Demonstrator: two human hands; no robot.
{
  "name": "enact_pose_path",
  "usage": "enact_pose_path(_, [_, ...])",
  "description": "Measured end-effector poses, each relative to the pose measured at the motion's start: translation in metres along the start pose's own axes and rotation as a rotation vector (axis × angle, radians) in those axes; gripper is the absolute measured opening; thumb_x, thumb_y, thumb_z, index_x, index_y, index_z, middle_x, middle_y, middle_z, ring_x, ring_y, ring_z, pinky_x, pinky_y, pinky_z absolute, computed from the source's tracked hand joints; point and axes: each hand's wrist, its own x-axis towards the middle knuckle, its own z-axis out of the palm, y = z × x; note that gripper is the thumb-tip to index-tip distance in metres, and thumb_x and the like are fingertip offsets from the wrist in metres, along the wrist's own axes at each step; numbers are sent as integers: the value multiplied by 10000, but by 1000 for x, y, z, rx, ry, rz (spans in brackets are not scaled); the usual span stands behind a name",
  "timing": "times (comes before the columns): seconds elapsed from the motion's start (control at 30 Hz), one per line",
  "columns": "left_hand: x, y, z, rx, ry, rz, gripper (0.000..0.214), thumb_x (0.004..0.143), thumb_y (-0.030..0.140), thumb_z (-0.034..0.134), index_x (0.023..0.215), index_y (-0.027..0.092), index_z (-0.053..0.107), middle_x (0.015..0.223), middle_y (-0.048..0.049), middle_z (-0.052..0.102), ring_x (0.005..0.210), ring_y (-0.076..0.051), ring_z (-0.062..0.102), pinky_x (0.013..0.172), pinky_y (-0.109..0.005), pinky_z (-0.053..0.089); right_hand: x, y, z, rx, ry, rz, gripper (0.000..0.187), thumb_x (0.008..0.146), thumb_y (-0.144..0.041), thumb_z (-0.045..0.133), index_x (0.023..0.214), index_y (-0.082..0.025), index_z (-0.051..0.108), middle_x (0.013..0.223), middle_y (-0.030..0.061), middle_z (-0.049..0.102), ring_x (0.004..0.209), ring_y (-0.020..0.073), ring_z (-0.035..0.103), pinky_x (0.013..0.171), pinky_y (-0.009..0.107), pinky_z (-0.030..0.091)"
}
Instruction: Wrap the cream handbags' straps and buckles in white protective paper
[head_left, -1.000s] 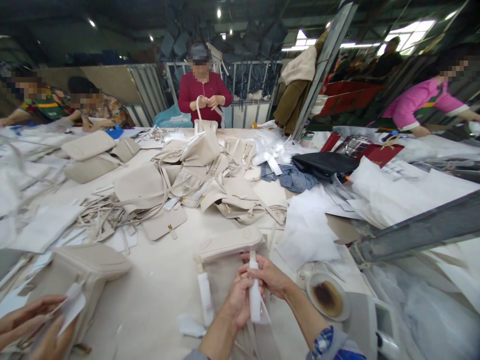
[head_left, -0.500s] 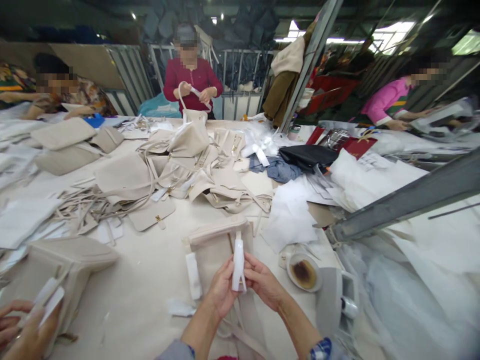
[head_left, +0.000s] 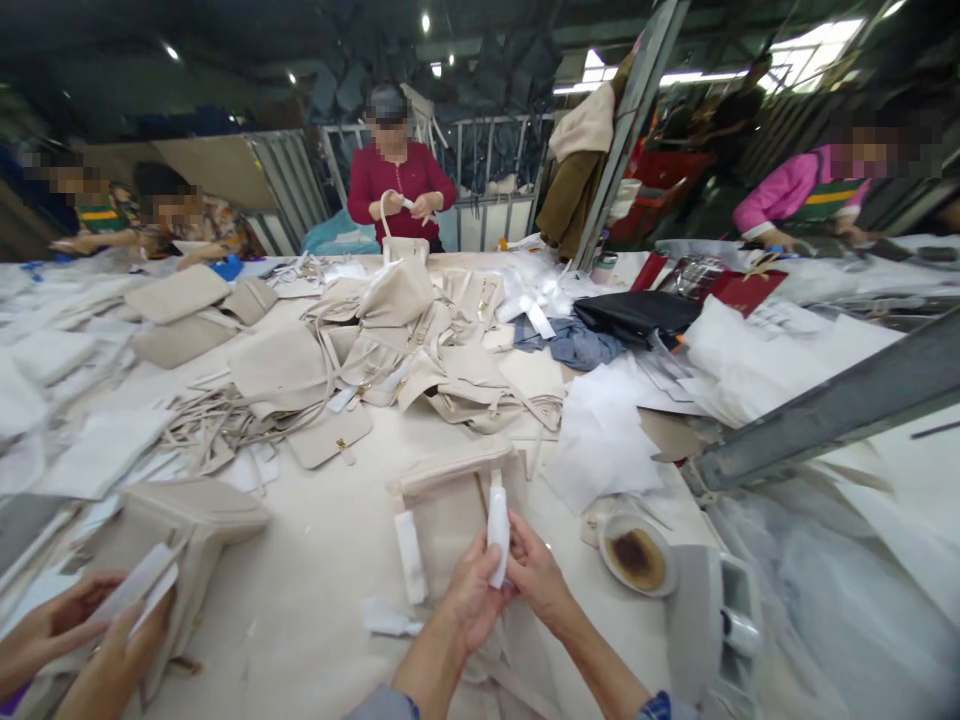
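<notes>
A beige handbag (head_left: 450, 475) lies on the table in front of me. Its right-hand strap is covered by a white wrapping sheet (head_left: 497, 520). My left hand (head_left: 474, 592) is closed on the lower part of this wrapped strap, thumb across the front. From the other side, my right hand (head_left: 536, 572) pinches the same wrapping with its fingertips. The strap's end below my fingers is hidden. On the left side of the bag, another strap section (head_left: 409, 557) also carries a white wrap. Near my left forearm lies a loose white piece (head_left: 390, 617).
At lower left, a co-worker's hands (head_left: 90, 630) hold white sheets by another beige bag (head_left: 202, 510). Beige bags (head_left: 480, 390) and straps pile up ahead. A bowl with brown residue (head_left: 636, 555) and a grey tape dispenser (head_left: 694, 610) stand right. A metal beam (head_left: 810, 410) slants behind them.
The wrapping's lower end, earlier parted into two flaps, is now folded together around the strap. My hands stay on it. The whole view has shifted, so things appear further right.
</notes>
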Motion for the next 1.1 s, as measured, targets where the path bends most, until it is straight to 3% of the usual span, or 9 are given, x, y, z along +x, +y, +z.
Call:
enact_pose_path(0.1, [2, 2, 0, 69, 70, -13, 380, 790, 176, 563, 1155, 137, 465, 949, -100, 634, 816, -195, 634, 711, -324, 529, -3, -12, -7, -12, -139, 43, 565, 735, -263, 635, 1271, -183, 476, 1020, 54, 647, 868, 182, 599, 760, 296, 469])
enact_pose_path(0.2, [1, 7, 2, 94, 88, 2, 381, 785, 191, 573, 1141, 167, 439, 937, -64, 611, 722, -164, 621, 646, -314, 528, -9, -36, -15, 146, -357, 119, 490, 752, -239, 639, 1229, -192, 537, 994, 35, 646, 873, 158, 581, 755, 254, 438])
enact_pose_path(0.27, [0, 9, 3, 94, 71, -2, 401, 782, 207, 585, 1148, 173, 424, 962, -68, 607, 712, -158, 620, 640, -310, 529, -10, -45, -18, 236, -415, 149, 455, 740, -228, 651, 1186, -178, 575, 986, 35, 647, 835, 137, 570, 722, 226, 421])
enact_pose_path(0.43, [-1, 8, -2, 119, 13, -7, 430, 780, 257, 608, 1156, 161, 424, 1051, -111, 613, 821, -168, 625, 667, -279, 525, -5, -31, -10, 112, -265, 119, 376, 742, -243, 665, 1103, -169, 593, 909, 27, 657, 772, 124, 566, 681, 219, 416])
enact_pose_path(0.57, [4, 3, -9, 225, 62, 25, 432, 778, 299, 592, 1152, 161, 425, 1036, -107, 620, 798, -162, 620, 612, -255, 514, -3, -19, -1, 20, -179, 63, 316, 724, -272, 685, 1002, -163, 584, 821, 17, 640, 727, 135, 565, 653, 240, 429])
enact_pose_path(0.67, [7, 0, -11, 339, 109, 100, 421, 788, 337, 554, 1147, 178, 403, 975, -74, 625, 680, -139, 607, 545, -254, 506, -6, -29, -3, 85, -274, 113, 338, 724, -241, 682, 1039, -175, 578, 785, -4, 621, 685, 108, 544, 636, 221, 423])
enact_pose_path(0.8, [8, -3, -10, 512, 78, 193, 397, 817, 386, 495, 1131, 187, 357, 662, 37, 569, 441, -98, 490, 410, -224, 438, -5, -41, -11, 239, -410, 200, 333, 821, -369, 587, 1071, -151, 572, 615, -24, 545, 525, 117, 527, 533, 249, 432])
enact_pose_path(0.93, [10, -4, -11, 585, 142, 215, 316, 804, 372, 482, 1019, 198, 329, 596, 61, 540, 389, -87, 452, 350, -195, 381, 4, -31, -8, 185, -280, 211, 460, 795, -531, 589, 1039, -142, 559, 484, -64, 450, 384, 152, 489, 394, 275, 404])
enact_pose_path(1.1, [6, -1, -13, 707, 275, 131, 220, 786, 364, 490, 886, 195, 390, 633, 10, 585, 455, -127, 558, 399, -223, 426, 6, -21, 0, 164, -111, 173, 358, 743, -468, 670, 851, -147, 557, 578, -21, 567, 426, 87, 443, 397, 213, 335])
